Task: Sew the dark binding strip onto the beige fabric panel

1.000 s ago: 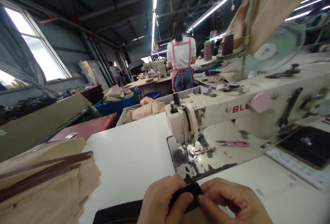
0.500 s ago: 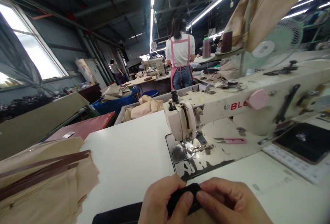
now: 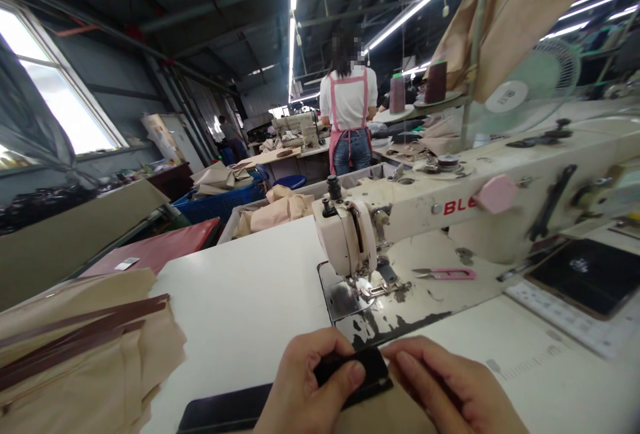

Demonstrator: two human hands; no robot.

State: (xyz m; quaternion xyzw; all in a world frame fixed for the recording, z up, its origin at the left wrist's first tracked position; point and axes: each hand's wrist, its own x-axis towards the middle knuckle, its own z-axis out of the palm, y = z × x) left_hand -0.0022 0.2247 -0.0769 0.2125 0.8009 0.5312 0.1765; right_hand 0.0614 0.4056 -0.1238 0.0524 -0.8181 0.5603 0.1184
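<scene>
Across the white table [image 3: 250, 301] stretches a cream sewing machine [image 3: 450, 211], its needle head standing over a worn metal plate just beyond the person's hands. At the table's left edge lies a stack of tan fabric [image 3: 85, 354] with dark brown strips [image 3: 80, 334] laid across the top. Behind the machine, a bin holds more tan pieces, and a person in a white shirt and pink apron [image 3: 349, 117] stands at another station with their back turned. Pink thread snips [image 3: 445, 274] rest on the machine bed to the right of the needle.

Close to the near edge, a black strap [image 3: 240, 407] runs from the lower left up toward the plate, its folded end [image 3: 367, 371] lifted between the two hands. The left hand [image 3: 305, 387] pinches that end, thumb pressed flat on top and fingers curled beneath, closed on the strap. The right hand [image 3: 450, 394] sits just beside it, its fingertips against the strap's right edge, fingers bent; whether they actually clamp the material cannot be told.
</scene>
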